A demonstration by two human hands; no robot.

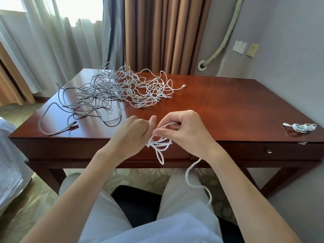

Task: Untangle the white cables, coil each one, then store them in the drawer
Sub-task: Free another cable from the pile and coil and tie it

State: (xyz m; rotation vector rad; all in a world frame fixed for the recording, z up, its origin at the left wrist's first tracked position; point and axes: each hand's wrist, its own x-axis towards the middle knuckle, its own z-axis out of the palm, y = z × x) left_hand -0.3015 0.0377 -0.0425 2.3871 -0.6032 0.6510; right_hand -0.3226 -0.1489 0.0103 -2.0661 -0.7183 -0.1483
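Both hands hold one white cable (160,145) in front of the desk's near edge. My left hand (133,132) grips the bundle of loops in a fist. My right hand (182,130) pinches a loop of it between thumb and fingers. The cable's loose tail (192,179) hangs down over my lap. A tangle of white cables (149,88) lies at the back middle of the wooden desk (219,106), knotted into a grey tangle (94,95) to its left. One coiled white cable (302,127) rests at the desk's right front edge. The drawer front (270,151) with its small pull is closed.
Curtains and a window stand behind the desk. A wall with sockets (239,47) and a hose is at the right. A bed corner (8,163) sits at the left. My legs and a dark chair seat (136,204) are below the desk edge.
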